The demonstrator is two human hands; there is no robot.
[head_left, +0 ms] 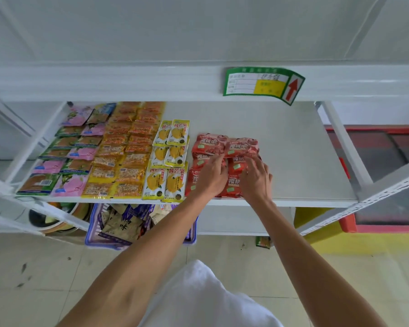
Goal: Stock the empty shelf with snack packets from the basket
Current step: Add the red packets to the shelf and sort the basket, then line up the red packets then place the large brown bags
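A white metal shelf (293, 161) carries rows of snack packets on its left half: pink and green ones (64, 156), orange and yellow ones (125, 149), yellow mango packets (168, 161). To their right lie two columns of red packets (224, 147). My left hand (210, 175) rests on the left red column, fingers curled on a packet's edge. On the right red column sits my right hand (255, 178), fingertips pressing a packet. A purple basket (95, 234) with several dark packets stands on the floor below the shelf.
The upper shelf's edge bears a green price tag (262, 83) with a red arrow. The shelf's right half is bare. A small packet (263, 242) lies on the tiled floor. Bowls (50, 218) sit under the shelf at left. A red and yellow counter (364, 223) stands at right.
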